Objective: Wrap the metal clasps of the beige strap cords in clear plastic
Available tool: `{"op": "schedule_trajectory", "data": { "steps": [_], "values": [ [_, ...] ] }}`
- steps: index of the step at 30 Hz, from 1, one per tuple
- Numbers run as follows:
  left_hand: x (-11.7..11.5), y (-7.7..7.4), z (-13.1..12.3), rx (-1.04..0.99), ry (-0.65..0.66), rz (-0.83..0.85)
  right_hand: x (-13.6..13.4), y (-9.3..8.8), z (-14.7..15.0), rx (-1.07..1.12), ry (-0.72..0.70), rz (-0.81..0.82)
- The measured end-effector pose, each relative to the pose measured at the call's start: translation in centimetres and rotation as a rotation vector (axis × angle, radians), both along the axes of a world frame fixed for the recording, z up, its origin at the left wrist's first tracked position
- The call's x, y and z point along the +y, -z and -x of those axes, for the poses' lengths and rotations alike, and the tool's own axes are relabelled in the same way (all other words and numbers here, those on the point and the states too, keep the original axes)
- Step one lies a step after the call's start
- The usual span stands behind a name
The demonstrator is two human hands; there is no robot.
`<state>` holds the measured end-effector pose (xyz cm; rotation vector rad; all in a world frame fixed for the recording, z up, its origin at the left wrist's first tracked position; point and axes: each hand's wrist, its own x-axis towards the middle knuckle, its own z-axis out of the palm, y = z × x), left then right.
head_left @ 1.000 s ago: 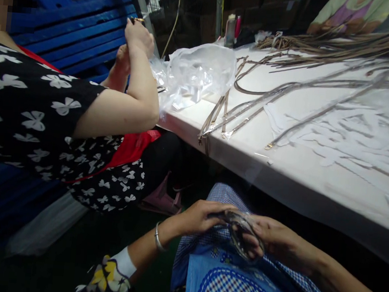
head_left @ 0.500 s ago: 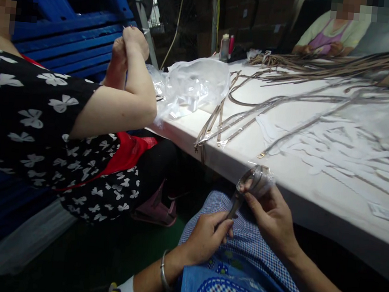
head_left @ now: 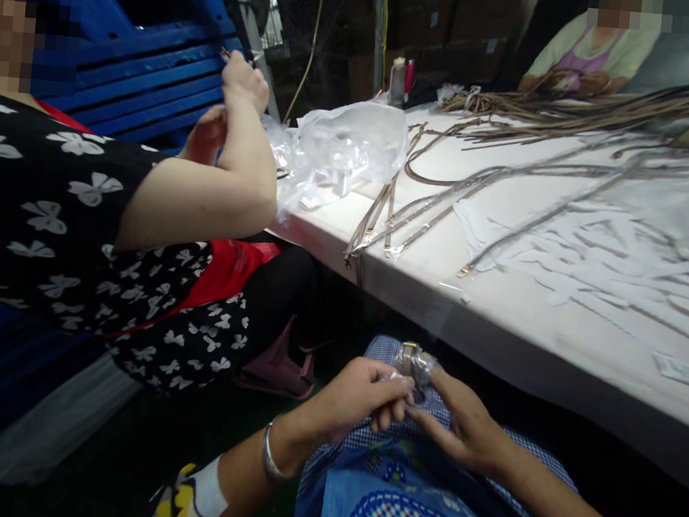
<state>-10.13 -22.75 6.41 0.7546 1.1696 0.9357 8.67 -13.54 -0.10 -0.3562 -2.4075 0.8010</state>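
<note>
A coiled strap (head_left: 409,361) with a gold buckle, wrapped in see-through plastic, is held low over my lap, in front of the table edge. My left hand (head_left: 372,398) is closed, with thumb and fingers pinching the near end of the strap and its plastic. From the other side my right hand (head_left: 468,426) grips the coil, its index finger against the plastic and its thumb pointing toward my left hand. The strap parts inside my fingers are hidden. Beneath both hands lies my blue checked apron (head_left: 407,505).
On the white table (head_left: 420,281) lie long brown straps (head_left: 496,175), white strips (head_left: 598,256) and a plastic bag (head_left: 354,143). A bundle of straps (head_left: 575,110) and a bottle (head_left: 397,82) stand farther back. One co-worker (head_left: 53,209) sits close at left; another (head_left: 591,59) sits across the table.
Both hands have moved down toward my lap with the strap, away from the table edge. The coil is more compact and its buckle now shows on top. The left co-worker's hands have shifted.
</note>
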Motion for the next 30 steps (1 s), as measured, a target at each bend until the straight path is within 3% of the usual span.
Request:
{"op": "schedule_trajectory", "data": {
  "steps": [4,8,11,13,16,19,22,26,30],
  "values": [
    [0.5,0.2,0.1,-0.087,-0.068,-0.064,-0.7,-0.7,0.9,-0.018,0.103,0.564],
    [1.1,1.1,0.6,0.216,-0.323,-0.364,-0.8,-2.3,1.4,0.176,-0.053,1.246],
    [2.1,1.8,0.1,0.272,-0.165,-0.423,-0.1,-3.5,1.4,0.317,-0.215,1.496],
    [3.2,1.9,-0.8,0.223,-0.068,-0.378,0.8,-4.2,1.2,0.365,-0.279,1.537],
    [5.6,1.4,-2.5,0.285,-0.103,-0.379,2.8,-5.0,0.9,0.419,-0.293,1.527],
    [9.3,0.6,-4.1,0.440,-0.181,-0.466,5.2,-5.7,0.3,0.478,-0.195,1.475],
    [13.8,-0.2,-5.4,0.570,-0.165,-0.556,7.8,-6.1,-0.6,0.546,0.001,1.367],
    [19.0,-1.1,-6.8,0.605,-0.018,-0.626,10.2,-5.9,-2.3,0.652,0.176,1.253],
    [21.7,-1.4,-8.5,0.542,0.118,-0.670,11.2,-4.8,-3.8,0.779,0.150,1.248]
  ]
}}
